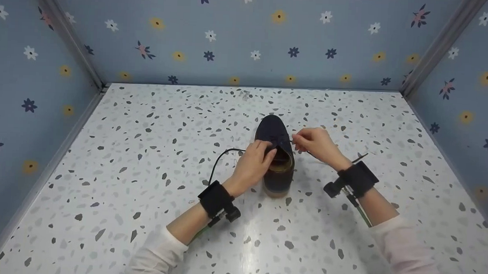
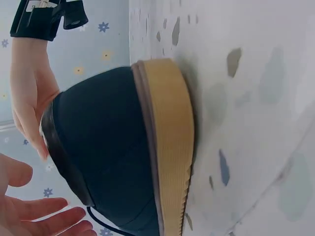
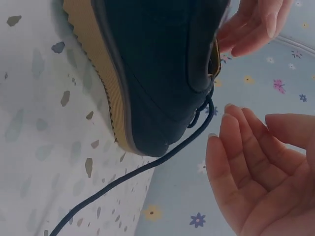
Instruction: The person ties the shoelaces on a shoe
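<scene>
A dark navy shoe (image 1: 272, 128) with a tan ridged sole (image 2: 172, 118) stands upright on the speckled table, toe pointing away. My left hand (image 1: 252, 164) is at the left of its opening, thumb and fingers spread apart near the tongue. My right hand (image 1: 317, 145) is just right of the laced front, fingers loosely bent, with the thumb apart from them in the right wrist view. One dark shoelace end (image 3: 142, 169) trails from the eyelets past the right fingertips. Another lace (image 1: 222, 156) curves out on the left, partly behind the left hand.
The speckled white tabletop (image 1: 141, 215) is bordered by blue flower-patterned panels (image 1: 232, 33) at the back and both sides. Each wrist wears a black strap with a small camera (image 1: 216, 199); pale sleeves (image 1: 404, 247) cover the forearms.
</scene>
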Tool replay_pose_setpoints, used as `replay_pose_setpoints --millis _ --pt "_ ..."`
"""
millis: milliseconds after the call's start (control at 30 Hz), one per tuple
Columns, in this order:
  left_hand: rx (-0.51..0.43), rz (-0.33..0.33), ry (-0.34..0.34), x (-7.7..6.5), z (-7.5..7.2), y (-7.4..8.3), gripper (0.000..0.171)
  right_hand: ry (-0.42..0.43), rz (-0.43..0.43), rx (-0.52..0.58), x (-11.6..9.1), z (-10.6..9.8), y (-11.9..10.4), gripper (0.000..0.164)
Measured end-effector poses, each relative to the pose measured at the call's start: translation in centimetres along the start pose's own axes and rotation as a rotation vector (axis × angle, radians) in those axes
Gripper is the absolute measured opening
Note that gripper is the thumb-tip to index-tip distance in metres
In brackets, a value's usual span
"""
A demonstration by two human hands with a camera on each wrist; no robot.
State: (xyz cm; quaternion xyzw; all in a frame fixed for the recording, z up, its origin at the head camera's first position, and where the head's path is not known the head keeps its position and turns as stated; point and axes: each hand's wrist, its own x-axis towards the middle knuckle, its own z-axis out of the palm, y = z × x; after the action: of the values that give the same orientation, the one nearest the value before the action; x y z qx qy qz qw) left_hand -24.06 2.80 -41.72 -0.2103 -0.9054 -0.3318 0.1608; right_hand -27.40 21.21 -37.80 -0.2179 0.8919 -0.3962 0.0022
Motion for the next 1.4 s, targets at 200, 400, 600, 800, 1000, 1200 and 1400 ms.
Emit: replay_pose_setpoints --millis 200,400,600,800,1000,1200,1400 --pt "0.049 -0.079 -0.060 -0.5 0.4 -0.2 0.041 0.009 0.010 -0.052 -0.3 0.7 0.2 0.026" --pt "0.043 -0.153 -0.175 0.1 0.8 -1.0 0.052 0.011 0.041 -0.044 -0.6 1.1 0.4 0.026" --pt "-0.073 -0.225 -0.268 1.3 1.1 -1.8 0.060 0.011 0.034 -0.039 -0.6 1.3 1.0 0.024" --pt "-0.256 -0.235 -0.171 2.5 1.7 -2.5 0.058 0.000 0.030 -0.037 -0.9 1.3 1.4 0.026" --pt "-0.454 -0.154 0.063 3.6 2.1 -2.6 0.040 -0.002 0.054 -0.030 -1.3 1.3 1.7 0.025" --pt "-0.560 -0.070 0.230 4.9 3.8 -3.5 0.019 -0.012 0.081 -0.005 -1.8 1.2 2.5 0.027" --pt "-0.593 -0.054 0.252 5.2 4.7 -3.8 0.018 -0.017 0.162 0.047 -2.2 1.6 3.1 0.032"
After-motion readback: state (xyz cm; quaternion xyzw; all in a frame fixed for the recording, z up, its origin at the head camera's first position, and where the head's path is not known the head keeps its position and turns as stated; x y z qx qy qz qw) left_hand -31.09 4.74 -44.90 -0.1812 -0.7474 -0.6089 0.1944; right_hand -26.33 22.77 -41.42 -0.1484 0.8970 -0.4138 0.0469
